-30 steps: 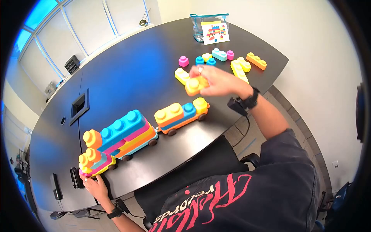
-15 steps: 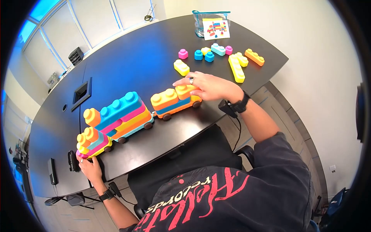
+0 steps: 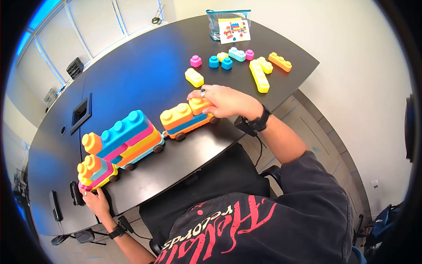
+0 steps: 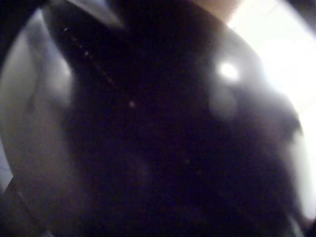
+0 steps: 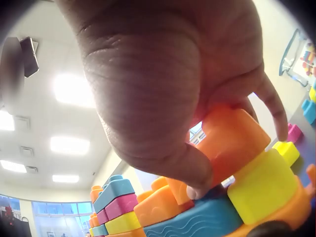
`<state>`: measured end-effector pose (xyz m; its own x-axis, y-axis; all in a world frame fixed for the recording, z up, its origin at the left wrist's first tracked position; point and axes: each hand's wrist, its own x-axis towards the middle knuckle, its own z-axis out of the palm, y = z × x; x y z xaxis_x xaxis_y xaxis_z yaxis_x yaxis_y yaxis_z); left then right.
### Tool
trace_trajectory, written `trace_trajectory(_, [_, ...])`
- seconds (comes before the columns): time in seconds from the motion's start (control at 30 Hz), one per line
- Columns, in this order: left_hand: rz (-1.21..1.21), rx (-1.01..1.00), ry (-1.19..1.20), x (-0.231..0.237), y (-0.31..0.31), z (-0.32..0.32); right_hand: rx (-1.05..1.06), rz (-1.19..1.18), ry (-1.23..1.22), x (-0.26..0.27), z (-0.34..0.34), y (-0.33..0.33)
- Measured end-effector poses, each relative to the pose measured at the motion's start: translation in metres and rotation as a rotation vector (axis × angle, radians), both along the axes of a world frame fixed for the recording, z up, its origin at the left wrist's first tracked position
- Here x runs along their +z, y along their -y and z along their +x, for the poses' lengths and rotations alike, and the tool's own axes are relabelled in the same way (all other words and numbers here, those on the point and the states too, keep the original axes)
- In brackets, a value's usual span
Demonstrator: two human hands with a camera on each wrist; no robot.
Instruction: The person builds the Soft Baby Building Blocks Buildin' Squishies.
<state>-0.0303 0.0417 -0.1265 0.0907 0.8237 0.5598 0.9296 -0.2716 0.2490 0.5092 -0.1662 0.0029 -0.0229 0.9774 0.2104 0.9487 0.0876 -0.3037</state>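
Observation:
A toy train of blocks stands along the table's near side. At its right end, my right hand (image 3: 228, 102) pinches an orange block (image 3: 198, 104) against the top of the rear wagon (image 3: 191, 126). In the right wrist view, the orange block (image 5: 234, 140) sits tilted above a blue piece (image 5: 197, 219) and a yellow block (image 5: 264, 185), the thumb on its near side. My left hand (image 3: 97, 206) holds the lower front corner of the front car (image 3: 99, 176), thumb and fingers on its pink part. The left wrist view is too dark to show that hand.
Loose blocks lie beyond the right hand: a short yellow one (image 3: 194, 77), a long yellow one (image 3: 259, 75), an orange one (image 3: 280, 62), a light blue one (image 3: 237, 54). Behind them stands a clear pouch (image 3: 213, 27) with a picture card (image 3: 234, 31). A socket box (image 3: 81, 113) is set into the table.
My right hand has brought the orange block down from over the table onto the rear wagon. The left hand has stayed at the front car, while the head view has shifted.

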Motion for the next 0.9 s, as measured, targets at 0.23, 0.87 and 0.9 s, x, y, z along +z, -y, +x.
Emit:
trace_trajectory(0.23, [-0.039, -0.040, 0.026, 0.012, 0.007, 0.007, 0.071, -0.094, -0.121, 0.000, 0.013, -0.014])
trace_trajectory(0.87, [-0.115, 0.009, 0.068, 0.007, 0.006, 0.005, -0.136, -0.233, 0.237, 0.017, -0.018, -0.003])
trace_trajectory(0.9, [-0.097, -0.003, 0.047, 0.006, 0.004, 0.004, -0.131, -0.235, 0.233, 0.020, -0.019, 0.000])
